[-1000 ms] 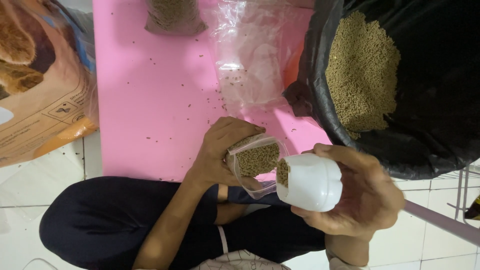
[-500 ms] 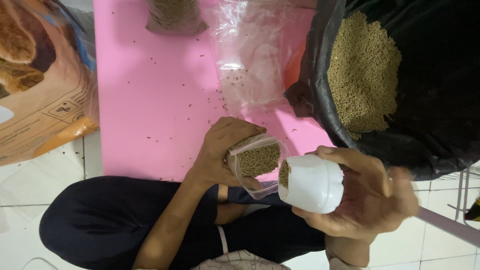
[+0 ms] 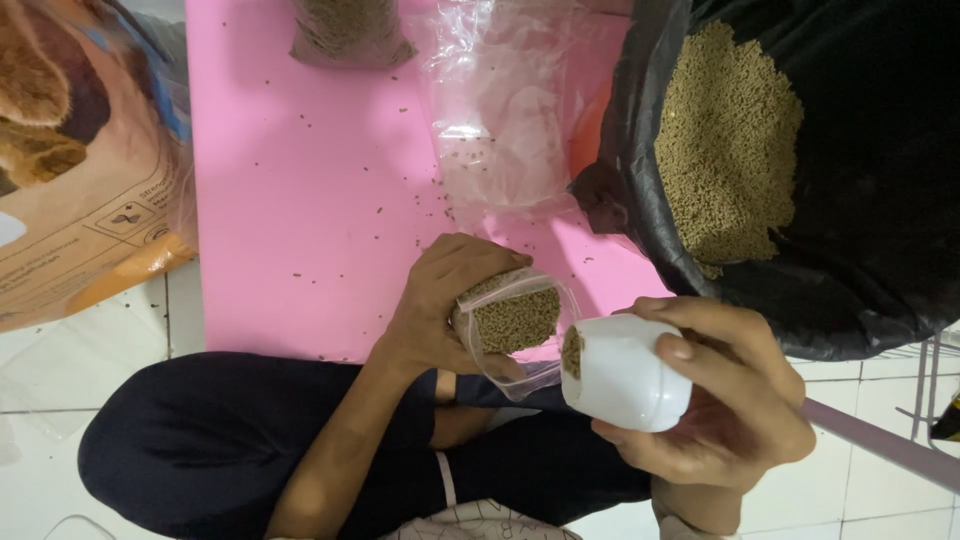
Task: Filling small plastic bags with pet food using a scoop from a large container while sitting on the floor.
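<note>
The step in hand looks like pouring: the right hand (image 3: 720,400) is wrapped around a white plastic cup (image 3: 625,370), tipped on its side with its pellet-filled mouth turned toward nine o'clock, right at the open lip of a small clear bag (image 3: 510,320). The left hand (image 3: 440,300) is closed around that bag from its nine o'clock side, fingers curled over the top, holding it up above the person's dark-clothed lap; the bag already looks about half full of brown pellets. Both hands are shut on what they hold, neither one free. As a judgement, the next move calls for keeping the bag's mouth open and steady while the cup tilts further, since the opening is narrow and loose pellets already dot the pink tabletop (image 3: 300,200). Counted: one cup, one bag in hand, one filled bag (image 3: 350,30) lying at twelve o'clock on the tabletop's far edge, one stack of empty clear bags (image 3: 500,120) at about one o'clock from the hands, one black-lined tub (image 3: 860,200) of pellets at two o'clock, and one large printed feed sack (image 3: 80,160) at ten o'clock on the tiled floor.
</note>
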